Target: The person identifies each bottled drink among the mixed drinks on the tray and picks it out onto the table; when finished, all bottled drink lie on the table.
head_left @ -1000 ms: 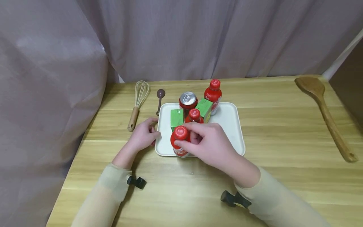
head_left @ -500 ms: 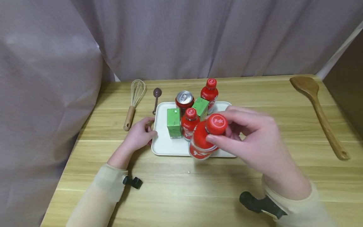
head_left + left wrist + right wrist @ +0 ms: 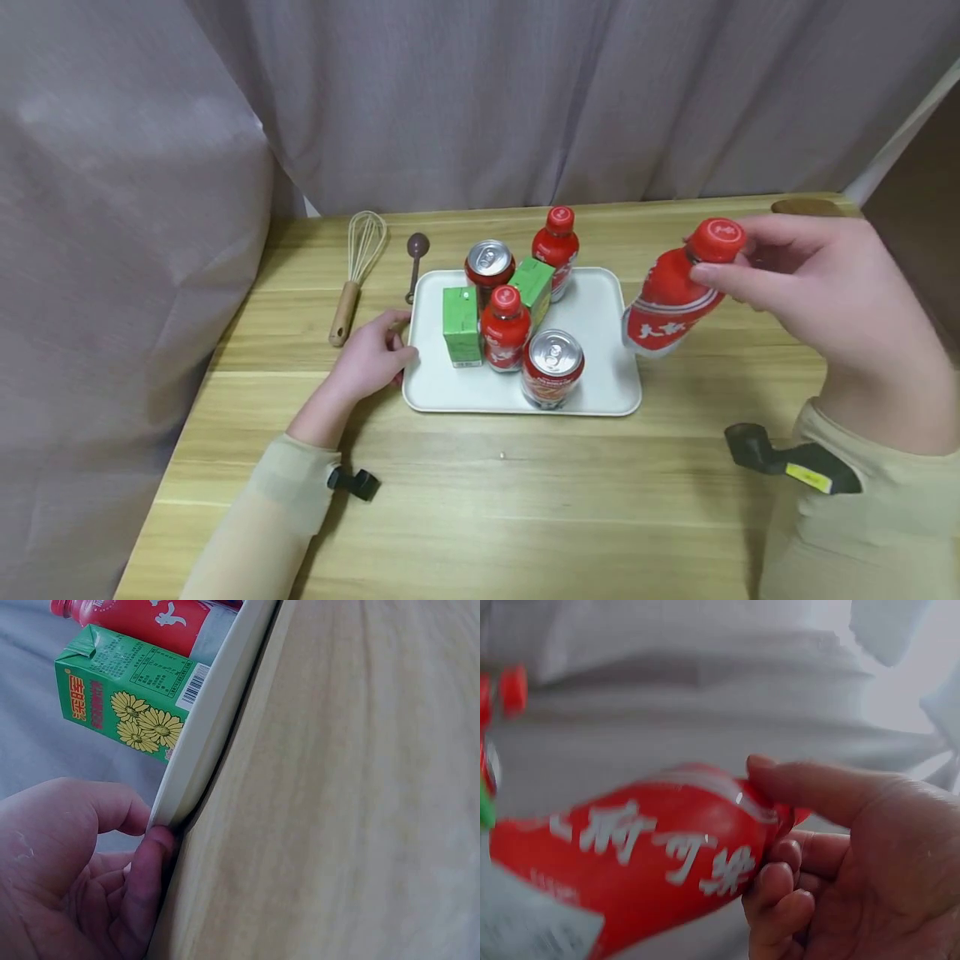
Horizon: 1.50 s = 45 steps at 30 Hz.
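My right hand (image 3: pixel 817 283) holds a red drink bottle (image 3: pixel 666 302) by its neck, tilted in the air right of the white tray (image 3: pixel 600 367). White lettering shows on that bottle's label in the right wrist view. At the tray's left edge, my left hand (image 3: pixel 369 360) pinches the rim between thumb and fingers, as the left wrist view shows. Standing on the tray are two green drink cartons, one at the left (image 3: pixel 461 327) and one behind (image 3: pixel 534 287), a red bottle (image 3: pixel 505 333) between them, another bottle (image 3: pixel 556 247) at the back, a front can (image 3: pixel 553 368) and a rear can (image 3: pixel 490 262).
A whisk (image 3: pixel 352 287) and a small brown measuring spoon (image 3: pixel 416 258) lie left of the tray on the wooden table (image 3: pixel 480 517). At the far right, a wooden spatula (image 3: pixel 808 207) is mostly hidden behind my right hand. A grey curtain (image 3: pixel 465 100) hangs behind.
My right hand has lifted the bottle off the tray's front and carried it rightward past the tray's right edge. The front can has come into sight. The left hand stays at the rim.
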Tool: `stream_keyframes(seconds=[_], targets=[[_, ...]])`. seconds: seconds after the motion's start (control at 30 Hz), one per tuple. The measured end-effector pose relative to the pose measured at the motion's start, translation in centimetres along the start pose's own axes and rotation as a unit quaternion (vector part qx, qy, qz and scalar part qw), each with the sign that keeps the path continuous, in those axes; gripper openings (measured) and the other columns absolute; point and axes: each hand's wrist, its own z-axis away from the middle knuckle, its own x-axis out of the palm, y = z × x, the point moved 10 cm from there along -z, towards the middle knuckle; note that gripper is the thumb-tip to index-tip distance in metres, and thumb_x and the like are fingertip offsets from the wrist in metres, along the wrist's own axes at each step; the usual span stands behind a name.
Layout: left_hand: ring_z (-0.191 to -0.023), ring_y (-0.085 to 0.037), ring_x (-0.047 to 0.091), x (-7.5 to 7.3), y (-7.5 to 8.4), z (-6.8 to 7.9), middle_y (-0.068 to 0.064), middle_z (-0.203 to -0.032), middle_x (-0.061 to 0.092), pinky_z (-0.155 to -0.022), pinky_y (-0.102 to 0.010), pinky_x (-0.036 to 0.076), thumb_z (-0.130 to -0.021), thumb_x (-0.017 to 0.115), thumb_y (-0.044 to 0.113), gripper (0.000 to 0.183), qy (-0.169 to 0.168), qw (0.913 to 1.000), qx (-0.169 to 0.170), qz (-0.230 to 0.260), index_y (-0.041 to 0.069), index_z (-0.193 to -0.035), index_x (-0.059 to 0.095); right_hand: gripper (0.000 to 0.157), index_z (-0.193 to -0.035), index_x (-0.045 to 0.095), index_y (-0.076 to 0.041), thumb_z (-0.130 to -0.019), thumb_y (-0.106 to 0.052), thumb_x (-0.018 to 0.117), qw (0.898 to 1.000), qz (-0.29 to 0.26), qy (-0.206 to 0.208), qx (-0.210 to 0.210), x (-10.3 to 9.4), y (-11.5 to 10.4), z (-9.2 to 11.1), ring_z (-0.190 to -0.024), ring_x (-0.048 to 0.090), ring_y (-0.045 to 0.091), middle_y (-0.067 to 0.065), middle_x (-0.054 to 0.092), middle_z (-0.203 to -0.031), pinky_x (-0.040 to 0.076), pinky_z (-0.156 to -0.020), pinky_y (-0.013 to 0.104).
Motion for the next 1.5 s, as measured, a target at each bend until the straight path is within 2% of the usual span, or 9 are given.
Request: stream_keyframes(seconds=[0.07,0.1,0.2,0.27,0.43,0.53,0.87,1.13,1.5], targets=[[-0.053,-0.022,0.062,0.0,-0.1,0.1,-0.01,-0.076,0.063,-0.049,-0.036,0.055,-0.089,0.069,0.009,0.063,0.0,1.0,0.001,-0.003,0.006,-0.149,0.05,0.017,-0.104,0.078,-0.017,-0.089,-0.022,0.082,0.999,0.033,0.004,0.03,-0.4,2.3,-1.2,-0.065,0.05,0.01,-0.01,0.063,-0.069,0.038,-0.054,0.025],[-0.053,-0.022,0.062,-0.1,-0.1,0.1,-0.01,-0.076,0.063,-0.049,-0.036,0.055,-0.089,0.069,0.009,0.063,0.001,1.0,0.0,-0.004,0.006,-0.149,0.05,0.018,-0.104,0.076,-0.016,-0.09,-0.027,0.081,0.998,0.049,0.005,0.043,-0.4,3.4,-1.9,-0.066,0.05,0.01,-0.011,0.061,-0.069,0.039,-0.054,0.025],[-0.053,-0.021,0.062,-0.1,-0.3,0.3,-0.009,-0.077,0.063,-0.049,-0.036,0.055,-0.089,0.07,0.009,0.063,0.003,0.9999,-0.006,-0.008,0.006,-0.148,0.05,0.032,-0.108,0.072,-0.009,-0.092,-0.037,0.077,0.995,0.072,0.01,0.072,-0.1,6.3,-3.6,-0.07,0.051,0.011,-0.013,0.058,-0.073,0.042,-0.054,0.023],[-0.053,-0.021,0.062,-0.1,-0.4,0.3,-0.009,-0.077,0.063,-0.05,-0.036,0.055,-0.089,0.07,0.01,0.062,0.003,0.9999,-0.008,-0.009,0.007,-0.148,0.051,0.042,-0.118,0.07,-0.007,-0.093,-0.04,0.075,0.993,0.076,0.011,0.088,0.4,7.9,-4.5,-0.072,0.053,0.01,-0.016,0.059,-0.077,0.046,-0.056,0.021],[-0.053,-0.022,0.063,-0.1,0.0,0.2,-0.01,-0.077,0.064,-0.05,-0.037,0.056,-0.089,0.07,0.01,0.062,0.001,1.0,-0.005,-0.006,0.008,-0.148,0.051,0.055,-0.131,0.067,-0.003,-0.093,-0.042,0.074,0.992,0.064,0.027,0.103,0.9,10.1,-5.8,-0.072,0.054,0.005,-0.027,0.058,-0.08,0.047,-0.059,0.015],[-0.053,-0.022,0.063,0.0,0.2,0.0,-0.01,-0.077,0.064,-0.05,-0.037,0.056,-0.089,0.07,0.011,0.062,0.0,1.0,-0.004,-0.006,0.008,-0.149,0.051,0.055,-0.131,0.067,-0.003,-0.094,-0.042,0.074,0.992,0.059,0.03,0.111,1.2,11.1,-6.1,-0.073,0.054,0.004,-0.029,0.057,-0.08,0.047,-0.061,0.014],[-0.053,-0.022,0.063,0.0,0.2,-0.1,-0.01,-0.078,0.064,-0.049,-0.035,0.055,-0.09,0.07,0.011,0.062,-0.002,0.9999,-0.01,-0.009,0.008,-0.149,0.05,0.048,-0.127,0.066,-0.005,-0.095,-0.04,0.073,0.994,0.039,0.025,0.101,2.9,11.9,-6.8,-0.072,0.052,0.007,-0.022,0.058,-0.08,0.047,-0.059,0.016],[-0.052,-0.021,0.062,-0.1,0.2,-0.1,-0.01,-0.077,0.064,-0.049,-0.036,0.055,-0.089,0.069,0.01,0.062,0.001,1.0,-0.005,-0.002,0.007,-0.148,0.051,0.048,-0.129,0.066,-0.009,-0.096,-0.043,0.07,0.993,0.044,0.031,0.105,4.1,11.8,-7.1,-0.073,0.051,0.011,-0.005,0.054,-0.083,0.047,-0.058,0.018],[-0.053,-0.022,0.063,0.0,0.0,-0.1,-0.011,-0.078,0.064,-0.05,-0.037,0.057,-0.089,0.07,0.01,0.062,-0.003,1.0,-0.007,0.005,0.007,-0.148,0.05,0.049,-0.131,0.066,-0.008,-0.096,-0.042,0.07,0.993,0.052,0.033,0.099,4.2,11.8,-7.1,-0.07,0.051,0.01,-0.005,0.053,-0.083,0.048,-0.056,0.018]])
